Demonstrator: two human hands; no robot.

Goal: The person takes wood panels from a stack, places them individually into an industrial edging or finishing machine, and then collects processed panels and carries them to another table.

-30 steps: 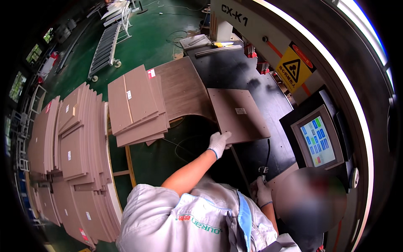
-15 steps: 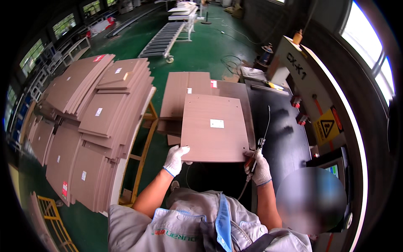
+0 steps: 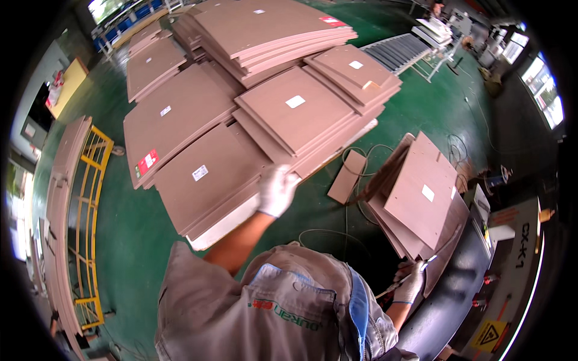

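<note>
My left hand point(image 3: 278, 191), in a white knit glove, is at the near edge of a stack of brown panels point(image 3: 319, 114). Motion blurs its fingers, and whether they touch or grip a panel is unclear. Lower right, my gloved right hand point(image 3: 410, 283) is closed round an air blow gun point(image 3: 428, 263) with a long thin nozzle. Just beyond that hand lies a brown panel point(image 3: 421, 171) with a white label, on top of several others beside the black machine table point(image 3: 448, 313).
More panel stacks point(image 3: 186, 108) spread across the left and far side. A yellow rack frame point(image 3: 90, 222) stands at far left. Hoses point(image 3: 346, 231) trail over the green floor. A roller conveyor point(image 3: 397, 51) is at the back, and a machine body point(image 3: 518, 259) stands at right.
My view has swung left toward the stacks. My left hand has let go of the labelled panel, now on the right-hand pile, and moved to the left stack. The blow gun stays in my right hand.
</note>
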